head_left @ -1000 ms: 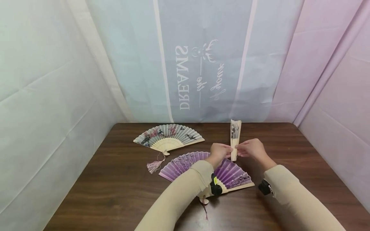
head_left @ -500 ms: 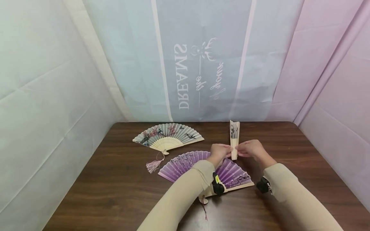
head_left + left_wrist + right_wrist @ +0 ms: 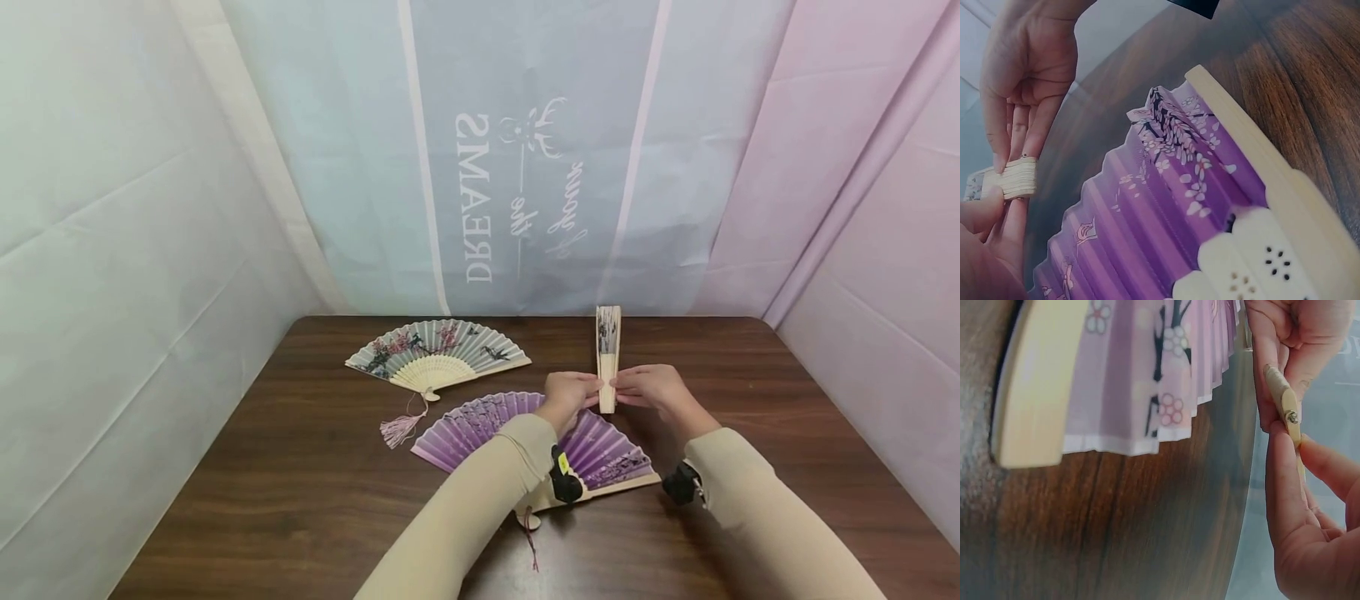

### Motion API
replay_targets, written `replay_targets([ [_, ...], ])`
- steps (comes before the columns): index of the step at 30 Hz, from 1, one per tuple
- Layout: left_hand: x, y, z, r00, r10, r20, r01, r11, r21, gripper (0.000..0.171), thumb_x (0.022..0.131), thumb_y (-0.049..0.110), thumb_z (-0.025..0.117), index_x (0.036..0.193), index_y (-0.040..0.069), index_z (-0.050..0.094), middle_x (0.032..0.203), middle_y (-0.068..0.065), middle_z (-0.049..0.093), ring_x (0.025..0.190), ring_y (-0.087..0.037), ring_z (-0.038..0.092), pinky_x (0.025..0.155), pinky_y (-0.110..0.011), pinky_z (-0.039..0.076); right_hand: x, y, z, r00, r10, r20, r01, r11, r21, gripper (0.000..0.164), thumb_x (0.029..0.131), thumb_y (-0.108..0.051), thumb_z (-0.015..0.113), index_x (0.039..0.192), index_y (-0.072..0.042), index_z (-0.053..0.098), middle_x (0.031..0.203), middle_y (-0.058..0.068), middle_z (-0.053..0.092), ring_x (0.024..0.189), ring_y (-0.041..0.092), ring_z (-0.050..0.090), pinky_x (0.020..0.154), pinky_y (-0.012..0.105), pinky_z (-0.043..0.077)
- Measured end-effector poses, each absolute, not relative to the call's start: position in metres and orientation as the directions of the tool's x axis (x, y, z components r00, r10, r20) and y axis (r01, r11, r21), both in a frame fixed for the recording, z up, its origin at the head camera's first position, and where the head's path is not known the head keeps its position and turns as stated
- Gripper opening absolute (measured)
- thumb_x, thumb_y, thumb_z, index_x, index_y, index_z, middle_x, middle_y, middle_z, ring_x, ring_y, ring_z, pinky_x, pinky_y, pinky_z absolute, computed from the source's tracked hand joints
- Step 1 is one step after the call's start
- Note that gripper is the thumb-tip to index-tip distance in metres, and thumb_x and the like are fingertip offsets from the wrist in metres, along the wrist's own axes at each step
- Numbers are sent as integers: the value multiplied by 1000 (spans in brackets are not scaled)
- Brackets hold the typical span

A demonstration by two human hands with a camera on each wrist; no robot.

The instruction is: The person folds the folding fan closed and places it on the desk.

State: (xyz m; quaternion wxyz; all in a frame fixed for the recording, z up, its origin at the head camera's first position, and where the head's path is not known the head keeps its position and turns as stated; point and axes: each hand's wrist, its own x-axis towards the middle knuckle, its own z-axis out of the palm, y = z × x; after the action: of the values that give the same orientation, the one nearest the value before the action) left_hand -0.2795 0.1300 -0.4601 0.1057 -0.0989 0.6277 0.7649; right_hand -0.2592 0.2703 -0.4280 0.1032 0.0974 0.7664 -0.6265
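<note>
Between both hands is a nearly folded hand fan (image 3: 608,354) with pale wooden ribs and a grey printed leaf, its leaf end pointing to the back. My left hand (image 3: 568,398) pinches its ribs from the left side, thumb on top. From the right, my right hand (image 3: 654,388) pinches the same ribs; the right wrist view shows the metal rivet (image 3: 1292,417) at the fan's end. Below the left forearm a purple fan (image 3: 607,454) lies spread on the table, partly hidden by the sleeve. Its pale end rib (image 3: 1272,169) shows in the left wrist view.
A grey fan with pink blossoms (image 3: 442,354) lies spread at the back left, its pink tassel (image 3: 400,430) beside it. All rest on a dark wooden table (image 3: 300,483). Hanging cloth (image 3: 570,208) with white lettering closes off the back, and pale cloth stands at both sides.
The folded fan has straightened a little, its leaf end tipping slightly up, and its ribs look more even. Both hands keep their pinch in nearly the same place. The two spread fans lie still.
</note>
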Motion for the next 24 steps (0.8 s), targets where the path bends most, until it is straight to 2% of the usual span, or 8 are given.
replay_targets([
  [7, -276, 132, -455, -969, 26, -247, -248, -139, 959, 7, 83, -10, 72, 90, -13, 71, 91, -25, 74, 89, -32, 75, 77, -35, 65, -262, 276, -430, -954, 38, -296, 298, 195, -934, 48, 94, -4, 64, 130, 23, 48, 79, -3, 71, 69, 4, 70, 71, 22, 64],
  [16, -276, 138, -458, -966, 53, -254, -253, 21, 967, 9, 83, -14, 68, 90, -13, 73, 90, -22, 75, 87, -30, 75, 74, -30, 65, -266, 282, -436, -944, 28, -328, 327, 203, -923, 36, 94, 4, 61, 122, 26, 53, 77, 0, 72, 66, 4, 67, 66, 20, 63],
  [20, -278, 139, -461, -967, 54, -249, -242, 105, 965, 7, 83, -12, 69, 88, -12, 74, 86, -20, 76, 81, -27, 76, 69, -26, 65, -270, 283, -440, -941, 41, -337, 337, 224, -914, 31, 90, 1, 66, 112, 22, 62, 73, 0, 71, 64, 5, 67, 65, 20, 63],
  [24, -279, 139, -463, -968, 74, -238, -218, 215, 952, 7, 86, -5, 70, 88, -7, 76, 80, -14, 75, 70, -18, 73, 62, -20, 62, -273, 286, -443, -947, 30, -320, 319, 219, -922, 23, 86, -1, 72, 99, 17, 70, 69, 0, 71, 62, 7, 68, 63, 21, 63],
])
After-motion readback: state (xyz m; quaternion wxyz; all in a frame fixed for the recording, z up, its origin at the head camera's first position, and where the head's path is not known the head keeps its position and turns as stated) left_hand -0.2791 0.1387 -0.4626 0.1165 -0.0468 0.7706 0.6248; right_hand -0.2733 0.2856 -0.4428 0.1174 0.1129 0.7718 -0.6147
